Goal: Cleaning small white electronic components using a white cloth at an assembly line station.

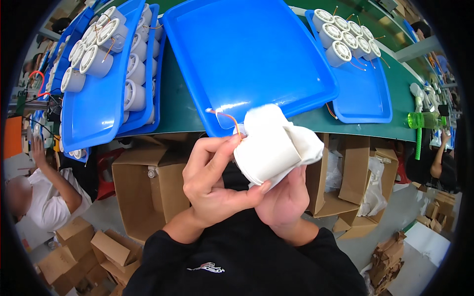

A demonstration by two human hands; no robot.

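Note:
A white cylindrical housing [268, 157] is held tilted in front of my chest, just off the table's near edge. My left hand [211, 175] grips its left side, thumb and fingers closed near the rim. From that side a thin orange-red wire [232, 118] with a small pale connector sticks out. My right hand [284, 201] supports the housing from below and right, with a white cloth [307, 142] bunched between them. The cloth wraps over the far and right sides of the housing. Most of my right fingers are hidden behind it.
A large blue tray [247, 54] lies ahead on the green table [173, 98]. Stacked blue trays [94, 121] with several similar white housings [96, 60] stand left; another tray [363, 101] with housings is at right. Cardboard boxes [138, 197] stand below. Another person [54, 197] is at left.

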